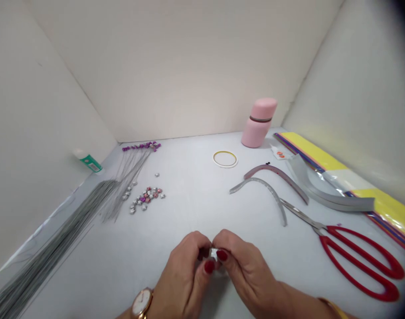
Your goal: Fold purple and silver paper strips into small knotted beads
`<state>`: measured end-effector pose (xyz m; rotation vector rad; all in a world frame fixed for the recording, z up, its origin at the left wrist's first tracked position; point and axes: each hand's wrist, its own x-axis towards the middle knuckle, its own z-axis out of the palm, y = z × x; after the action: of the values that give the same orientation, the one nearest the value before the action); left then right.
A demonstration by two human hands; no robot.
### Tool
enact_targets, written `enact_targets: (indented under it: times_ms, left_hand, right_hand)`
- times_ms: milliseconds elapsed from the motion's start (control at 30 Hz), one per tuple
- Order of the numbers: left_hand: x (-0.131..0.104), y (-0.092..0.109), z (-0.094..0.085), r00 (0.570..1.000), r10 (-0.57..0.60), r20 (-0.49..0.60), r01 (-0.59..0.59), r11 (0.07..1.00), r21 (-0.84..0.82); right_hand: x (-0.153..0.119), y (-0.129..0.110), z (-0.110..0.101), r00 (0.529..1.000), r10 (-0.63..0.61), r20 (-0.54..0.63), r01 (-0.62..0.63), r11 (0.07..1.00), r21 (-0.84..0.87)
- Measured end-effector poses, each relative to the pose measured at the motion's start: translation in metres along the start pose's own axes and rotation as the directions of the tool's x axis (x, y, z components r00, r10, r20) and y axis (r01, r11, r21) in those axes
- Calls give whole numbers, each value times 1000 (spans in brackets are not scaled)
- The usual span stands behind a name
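I hold a silver piece [214,254], probably a star and partly hidden, between left hand [185,270] and right hand [247,266], each grip pinched on it, at the near side of the table [189,190]. Loose stars [148,197] lie beyond, leftward; scissors [317,225], right.

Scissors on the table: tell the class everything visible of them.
The scissors lie flat and unheld on the pale table. Two long red loop handles, plastic-looking, point toward the near right; slim metallic blades, apparently closed, point away to the left, tips at or beside a curved grey strip.
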<state>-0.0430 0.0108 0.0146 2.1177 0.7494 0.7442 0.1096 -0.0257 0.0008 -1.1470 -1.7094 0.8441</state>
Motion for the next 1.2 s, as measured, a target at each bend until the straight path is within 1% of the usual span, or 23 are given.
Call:
enact_targets:
  times_ms: [100, 200, 300, 467, 600, 700, 800, 867, 1000, 1200]
  left_hand:
    - [-3, -1, 1, 997, 34, -64, -30, 997, 69]
    - [-4, -2, 2, 995, 74, -63, -64, 986, 154]
    - [-4, -2, 3, 991, 119, -62, -105, 975, 194]
    - [-3, -5, 2, 983, 169, -66, -151, 964, 217]
    - [-3, -5, -1, 991, 134, -30, -124, 965, 233]
    - [-1, -3, -4, 987, 161, -10, -154, 958, 243]
    - [0, -2, -5, 981, 195, 19, -194, 950, 244]
    - [-1, -3, -5, 982, 185, 25, -186, 956, 228]
    - [-2, -7, -4, 991, 128, 30, -132, 972, 192]
    - [1, -5, -5, 989, 137, 50, -144, 972, 184]
  right_hand:
    - [-1, 1, 0, 999, -25, -27, 24, 1000, -16]
    - [-1, 0, 0, 998, -59, -7, 59, 998, -16]
    - [0, -1, 0, 996, -84, 21, 85, 996, -25]
    - [1, 1, -2, 995, -91, 48, 97, 985, -143]
    - [2, 0, -4, 984, -171, 47, 177, 963, -203]
    - [1, 1, -5, 977, -212, 38, 215, 955, -203]
    - [1, 2, -5, 977, -209, 40, 213, 959, -188]
    - [1, 3, -6, 978, -205, 48, 210, 958, -197]
    - [3, 2, -6, 979, -193, 59, 201, 958, -202]
    - [2, 1, -8, 978, -206, 33, 208, 952, -225]
